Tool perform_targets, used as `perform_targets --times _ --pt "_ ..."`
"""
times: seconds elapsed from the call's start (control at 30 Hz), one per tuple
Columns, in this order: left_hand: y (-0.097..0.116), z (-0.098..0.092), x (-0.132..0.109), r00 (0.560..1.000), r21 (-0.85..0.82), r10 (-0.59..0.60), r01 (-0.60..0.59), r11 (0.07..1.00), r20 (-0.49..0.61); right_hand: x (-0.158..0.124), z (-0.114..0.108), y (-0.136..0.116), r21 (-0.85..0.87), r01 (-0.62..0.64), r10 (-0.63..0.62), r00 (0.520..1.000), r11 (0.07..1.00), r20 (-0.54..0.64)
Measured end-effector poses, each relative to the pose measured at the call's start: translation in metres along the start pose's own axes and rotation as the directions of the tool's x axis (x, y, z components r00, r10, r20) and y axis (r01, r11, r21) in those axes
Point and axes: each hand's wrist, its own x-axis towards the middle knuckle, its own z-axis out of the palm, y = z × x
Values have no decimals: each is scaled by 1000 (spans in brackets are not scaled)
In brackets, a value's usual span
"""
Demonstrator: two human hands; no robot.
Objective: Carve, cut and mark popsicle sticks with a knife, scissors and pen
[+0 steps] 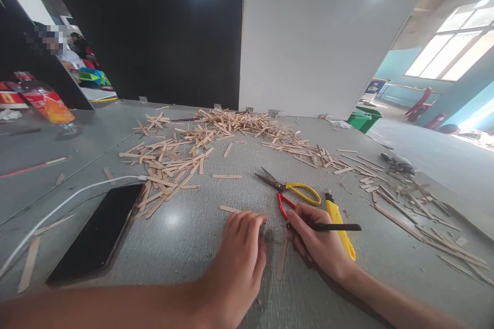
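Observation:
My left hand (241, 252) rests at the front middle of the grey table, fingers curled down and pressed together. What they hold, if anything, is hidden; a blurred patch shows between my two hands. My right hand (314, 241) is closed around a slim black tool (341, 226), whose end sticks out to the right; its tip is too blurred to tell. Beneath that hand lies a wooden craft stick (283, 259). Scissors (283, 187) with one yellow and one red handle lie open just beyond it. To its right is a yellow utility knife (339, 226).
Wooden sticks (231, 126) are heaped along the back, with more sticks (170, 175) at left. Cut pieces (412, 205) scatter at right. A phone (100, 234) on a white cable (77, 187) lies left. Behind stand a bottle (48, 105) and black and white panels (304, 46).

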Motion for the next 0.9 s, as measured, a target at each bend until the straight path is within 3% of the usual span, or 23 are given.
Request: perform_targets --times 0.1,0.3,0.47,0.67,0.9 --pt "5 -3 1 998 16 43 -44 999 36 2 0 0 34 1 1 998 999 -65" --pt "10 -10 3 981 36 115 -122 992 156 3 -1 0 13 30 -29 997 999 -72" --pt "9 -9 3 979 20 155 -159 987 134 3 -1 2 1 42 -42 997 999 -60" --pt "6 -2 1 996 73 42 -48 996 79 4 0 1 -42 62 -63 997 997 -40" --pt "6 1 1 999 181 19 -23 983 28 4 0 4 -17 69 -70 997 997 -27"
